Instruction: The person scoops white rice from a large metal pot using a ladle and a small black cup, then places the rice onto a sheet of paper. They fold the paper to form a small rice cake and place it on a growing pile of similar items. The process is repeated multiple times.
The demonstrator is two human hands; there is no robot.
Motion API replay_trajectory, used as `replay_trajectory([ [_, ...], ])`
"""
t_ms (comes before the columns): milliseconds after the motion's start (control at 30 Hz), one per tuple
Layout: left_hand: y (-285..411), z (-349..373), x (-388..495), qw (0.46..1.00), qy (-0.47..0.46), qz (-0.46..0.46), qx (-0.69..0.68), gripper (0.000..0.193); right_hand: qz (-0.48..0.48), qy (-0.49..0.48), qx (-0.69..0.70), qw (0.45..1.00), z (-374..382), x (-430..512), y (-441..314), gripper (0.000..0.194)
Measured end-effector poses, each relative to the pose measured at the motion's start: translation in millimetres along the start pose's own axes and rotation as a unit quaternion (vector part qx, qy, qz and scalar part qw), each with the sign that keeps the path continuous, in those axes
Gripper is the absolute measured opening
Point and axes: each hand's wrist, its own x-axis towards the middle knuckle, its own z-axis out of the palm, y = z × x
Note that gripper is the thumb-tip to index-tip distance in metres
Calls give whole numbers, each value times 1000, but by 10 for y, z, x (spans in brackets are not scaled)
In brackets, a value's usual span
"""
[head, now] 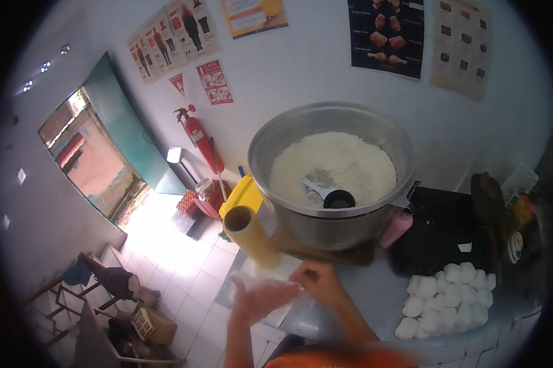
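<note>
My left hand [262, 301] is palm up with its fingers stretched towards the right, over the metal counter [341, 294]. A blurred, clear sheen, possibly thin film, shows by its thumb. Thumb and fingers bent together, my right hand [320, 280] meets the left fingertips; whether it pinches something is too blurred to tell. Just beyond the hands stands a yellowish roll of plastic wrap [258, 244]. A large metal pot [304, 227] holds cooked white rice [345, 152], with a black-cupped scoop [338, 198] on it. Several white wrapped portions [447, 299] are heaped on the right.
A pink bottle [396, 228] and a black tray [442, 230] are right of the pot. Behind the roll is a yellow container [246, 193]. A red fire extinguisher [200, 138] is by the wall near an open green door [124, 124]. A cardboard box [159, 324] sits lower left.
</note>
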Motion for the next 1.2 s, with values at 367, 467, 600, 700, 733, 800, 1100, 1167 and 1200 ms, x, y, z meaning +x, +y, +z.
replay_trajectory([
  [367,-230,504,-144,959,224,4,172,116,-8,195,115,974,167,-33,156,11],
  [467,-210,562,-121,970,212,30,113,116,-4,227,96,969,143,-13,250,13],
  [600,-58,439,-134,972,129,28,192,113,-25,233,107,966,260,99,249,16],
  [700,119,337,-170,974,73,4,216,113,-31,256,108,960,419,227,363,14],
  [733,174,201,-182,977,54,3,205,113,-29,257,115,959,485,261,383,16],
  [800,305,85,-175,981,48,19,188,112,-95,304,40,947,704,283,367,30],
  [1100,744,-52,-5,988,8,80,132,105,-252,113,-372,886,1696,46,502,46],
  [1167,843,-99,73,992,7,83,94,105,-278,118,-376,876,1786,103,552,43],
  [1200,891,-136,85,993,12,87,76,105,-282,113,-371,878,1830,137,487,42],
])
